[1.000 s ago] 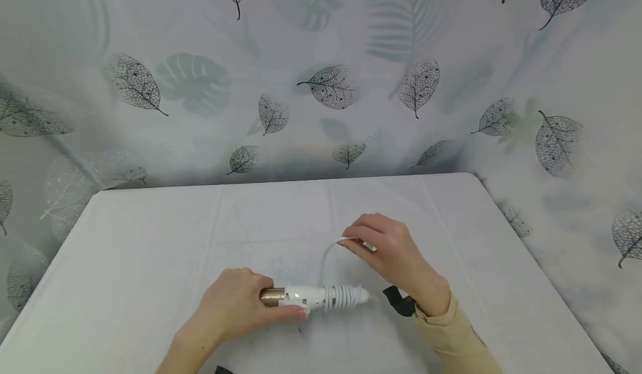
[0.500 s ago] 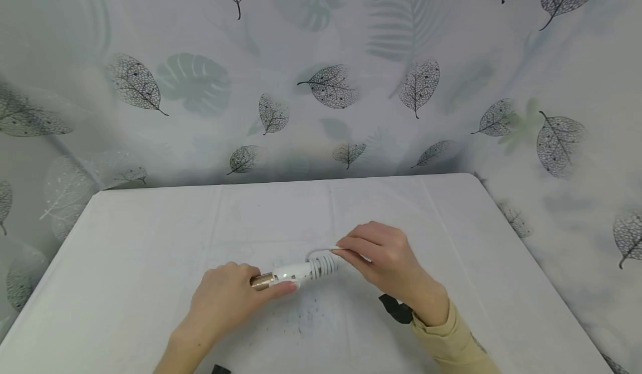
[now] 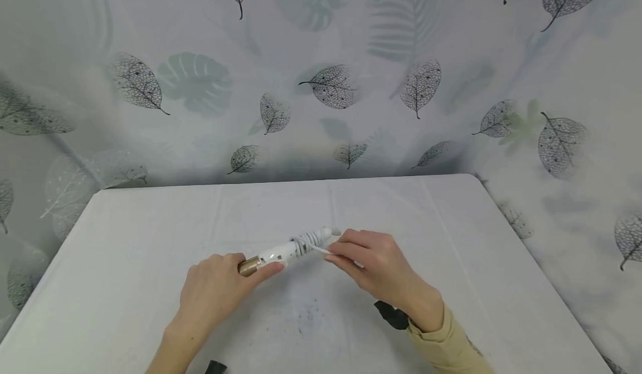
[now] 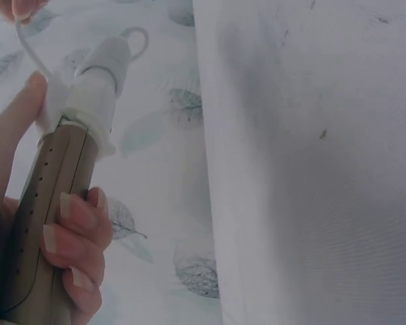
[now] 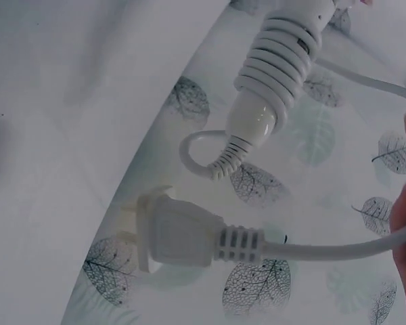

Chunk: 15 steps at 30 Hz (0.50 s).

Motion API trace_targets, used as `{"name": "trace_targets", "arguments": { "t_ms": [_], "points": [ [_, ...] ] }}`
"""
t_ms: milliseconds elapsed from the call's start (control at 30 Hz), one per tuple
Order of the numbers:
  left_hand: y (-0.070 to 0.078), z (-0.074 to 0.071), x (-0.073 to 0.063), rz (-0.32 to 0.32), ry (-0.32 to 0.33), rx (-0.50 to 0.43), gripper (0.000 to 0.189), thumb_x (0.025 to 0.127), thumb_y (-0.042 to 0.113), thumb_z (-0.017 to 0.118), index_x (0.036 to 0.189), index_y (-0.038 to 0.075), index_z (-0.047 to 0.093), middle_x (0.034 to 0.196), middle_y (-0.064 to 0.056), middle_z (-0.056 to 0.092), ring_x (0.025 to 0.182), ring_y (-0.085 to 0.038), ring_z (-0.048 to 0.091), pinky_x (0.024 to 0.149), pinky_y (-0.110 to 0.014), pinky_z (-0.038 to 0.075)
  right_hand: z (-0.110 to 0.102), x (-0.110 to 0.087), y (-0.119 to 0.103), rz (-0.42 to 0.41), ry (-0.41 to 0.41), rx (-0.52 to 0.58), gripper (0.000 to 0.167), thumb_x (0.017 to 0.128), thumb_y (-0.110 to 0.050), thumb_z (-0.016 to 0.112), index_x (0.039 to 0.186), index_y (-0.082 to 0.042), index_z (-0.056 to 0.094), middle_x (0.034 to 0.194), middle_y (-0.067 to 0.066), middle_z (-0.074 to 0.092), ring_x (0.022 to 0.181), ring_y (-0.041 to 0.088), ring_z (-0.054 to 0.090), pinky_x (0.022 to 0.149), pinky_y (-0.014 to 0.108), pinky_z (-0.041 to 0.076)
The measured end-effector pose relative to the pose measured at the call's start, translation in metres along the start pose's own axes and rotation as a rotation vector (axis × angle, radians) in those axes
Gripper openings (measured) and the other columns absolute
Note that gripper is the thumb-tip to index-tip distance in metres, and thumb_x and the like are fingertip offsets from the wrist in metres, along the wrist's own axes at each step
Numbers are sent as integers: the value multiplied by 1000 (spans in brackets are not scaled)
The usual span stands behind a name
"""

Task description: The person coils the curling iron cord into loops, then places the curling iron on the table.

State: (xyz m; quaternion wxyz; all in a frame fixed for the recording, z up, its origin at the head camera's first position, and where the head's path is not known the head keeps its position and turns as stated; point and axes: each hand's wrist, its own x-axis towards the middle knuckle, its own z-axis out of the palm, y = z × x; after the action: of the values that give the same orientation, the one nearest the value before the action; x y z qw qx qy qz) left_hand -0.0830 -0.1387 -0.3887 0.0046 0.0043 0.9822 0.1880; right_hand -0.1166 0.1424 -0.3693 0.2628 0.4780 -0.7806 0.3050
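Note:
A white hair iron with a gold-brown barrel (image 3: 281, 252) is held off the table, tilted up to the right. My left hand (image 3: 213, 290) grips the brown barrel (image 4: 57, 169), fingers curled round it and thumb along the white part. Several turns of white cord (image 5: 274, 64) wrap the iron's handle (image 5: 250, 118). The cord's free length runs to my right hand (image 3: 383, 260), which pinches it between thumb and fingers just right of the coils. A two-pin plug (image 5: 183, 230) hangs near the right hand on the cord's end in the right wrist view.
A white-covered table (image 3: 150, 223) lies beneath both hands. Small dark specks (image 3: 308, 318) mark its cloth near the middle. Behind it hangs a leaf-patterned curtain (image 3: 301, 39). Black straps (image 3: 391, 314) sit by the wrists.
The hair iron has lifted and tilted from level, its coiled end shifting up and left. The right hand has carried the cord from behind the handle, over it, to the near side.

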Motion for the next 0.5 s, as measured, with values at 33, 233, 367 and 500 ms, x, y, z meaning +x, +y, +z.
{"name": "trace_targets", "arguments": {
  "t_ms": [33,233,367,500],
  "points": [
    [0,0,0,-7,10,2,74,74,89,51,62,16,49,52,2,40,47,-14,38,45,-29,28,0,0,0,25,-28,25,4,91,-11,74,93,-8,74,83,-3,66,62,4,52,58,14,43],
    [-2,-2,1,-49,76,-12,76,75,89,50,63,14,47,52,1,35,45,-15,37,44,-29,28,1,-2,-4,114,-182,167,16,91,-3,71,106,-9,70,87,-6,62,65,-1,49,59,8,40],
    [-1,-4,0,-57,83,-52,76,77,88,50,64,14,45,53,2,34,45,-15,37,43,-29,29,1,-3,-6,113,-216,192,15,92,-4,70,106,-9,68,84,-7,61,66,-2,49,61,7,40],
    [2,-7,-1,-72,82,-90,75,77,87,51,65,14,46,54,2,34,46,-15,38,44,-29,30,2,-2,-6,74,-232,195,14,92,-5,71,105,-8,71,83,-6,63,65,-2,52,61,7,41]
  ]
}}
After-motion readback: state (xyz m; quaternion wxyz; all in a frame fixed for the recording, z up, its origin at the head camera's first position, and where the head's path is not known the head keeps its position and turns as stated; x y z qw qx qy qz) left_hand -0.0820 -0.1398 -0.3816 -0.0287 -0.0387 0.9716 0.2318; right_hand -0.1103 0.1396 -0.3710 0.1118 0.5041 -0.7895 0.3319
